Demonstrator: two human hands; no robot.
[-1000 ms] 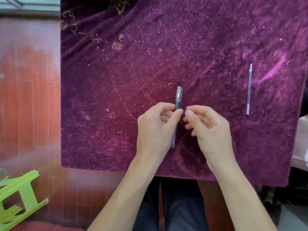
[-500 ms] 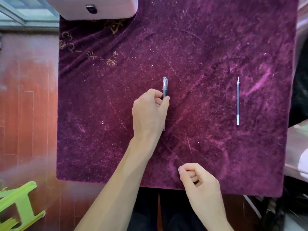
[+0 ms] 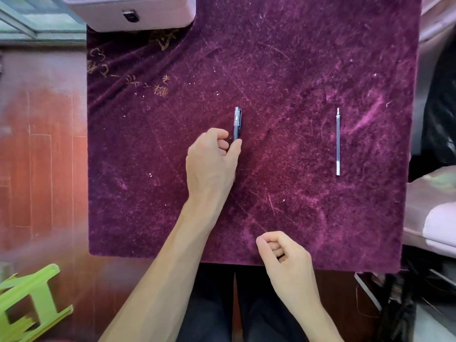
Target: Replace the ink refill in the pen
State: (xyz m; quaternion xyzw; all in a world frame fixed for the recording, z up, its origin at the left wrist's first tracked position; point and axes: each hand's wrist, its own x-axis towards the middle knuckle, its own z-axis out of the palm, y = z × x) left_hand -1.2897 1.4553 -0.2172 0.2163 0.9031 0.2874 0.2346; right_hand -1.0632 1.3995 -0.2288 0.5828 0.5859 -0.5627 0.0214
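Note:
A dark pen (image 3: 237,124) lies pointing away from me near the middle of the purple velvet cloth (image 3: 283,70). My left hand (image 3: 212,161) is closed around its lower half, thumb and fingers pinching the barrel, so only the capped upper end shows. A thin clear ink refill (image 3: 337,141) lies by itself on the cloth, far to the right, parallel to the pen. My right hand (image 3: 286,257) rests near the cloth's front edge with its fingers curled in and nothing visible in it.
A pale lilac box (image 3: 128,11) with a dark latch sits at the cloth's back left corner. A green plastic stool (image 3: 29,299) stands on the red wooden floor at lower left. Pale fabric and dark clutter line the right edge.
My right hand left the pen and drew back to the front edge of the cloth. My left hand kept hold of the pen. The view shifted, bringing the lilac box into sight.

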